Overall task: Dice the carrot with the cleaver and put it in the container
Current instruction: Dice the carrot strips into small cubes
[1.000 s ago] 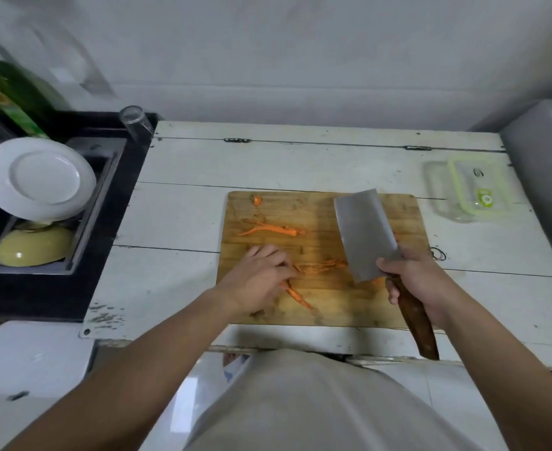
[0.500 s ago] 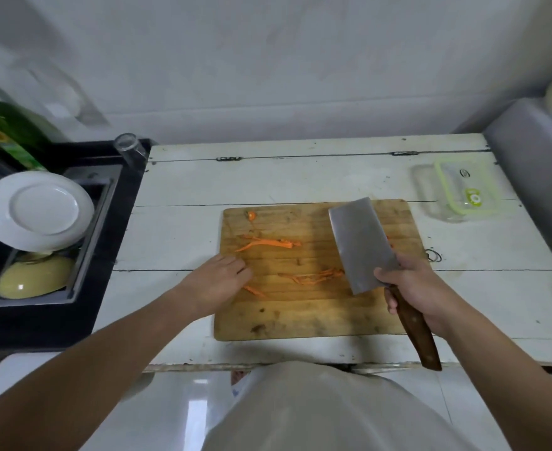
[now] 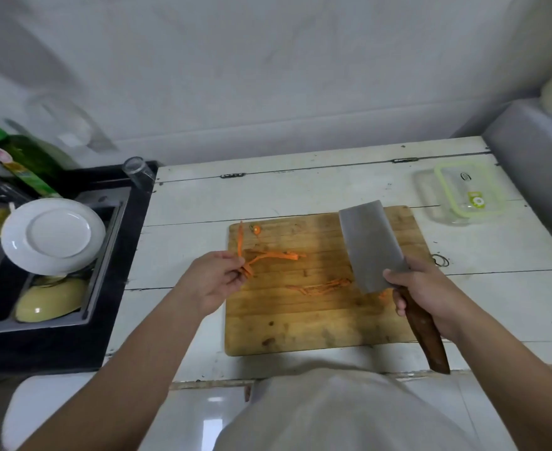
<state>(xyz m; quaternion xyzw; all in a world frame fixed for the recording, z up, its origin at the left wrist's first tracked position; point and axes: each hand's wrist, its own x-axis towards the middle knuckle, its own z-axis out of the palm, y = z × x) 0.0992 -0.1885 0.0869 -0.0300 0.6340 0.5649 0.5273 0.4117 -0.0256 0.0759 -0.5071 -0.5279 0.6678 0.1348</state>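
while the white plank table (image 3: 300, 196) has bare room all round, the wooden cutting board (image 3: 316, 320) sits square before me. my right hand (image 3: 430, 297) clamps the steel cleaver (image 3: 370, 245), blade raised over the board's right half. my nearer left hand (image 3: 212, 281) pinches thin orange carrot strips (image 3: 245, 268) at the board's left edge; others lie crosswise mid-board. the clear green-rimmed container (image 3: 463, 193) waits far right.

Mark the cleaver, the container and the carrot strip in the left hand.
cleaver (image 3: 370, 247): head view, middle of the flat blade.
container (image 3: 469, 193): head view, clear lid inside the green rim.
carrot strip (image 3: 240, 242): head view, upright stretch above the left hand's fingers.
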